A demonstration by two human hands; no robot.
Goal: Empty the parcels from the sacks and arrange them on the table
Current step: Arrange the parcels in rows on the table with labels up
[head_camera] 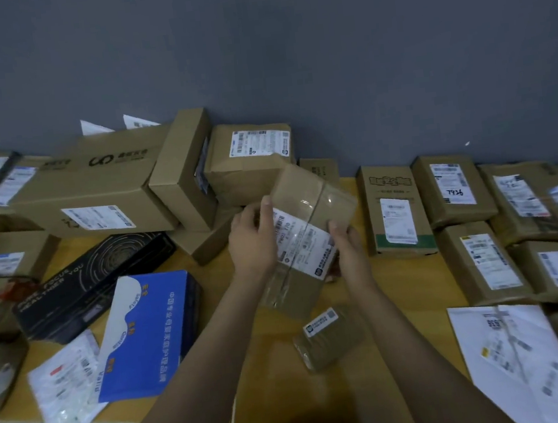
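While the taped parcel [307,229] hangs tilted above the table [412,283], I see the left hand [252,245] gripping its left side and the right hand [350,252] clamped on its right edge. Just below it lies a small parcel [330,338]. Right of it stand neat rows of boxes [454,189], and left of it is a looser heap [95,182]. I judge the arranging well along but unfinished; no sack is in view.

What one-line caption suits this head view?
Left hand and right hand hold a taped parcel above the parcel-covered table.
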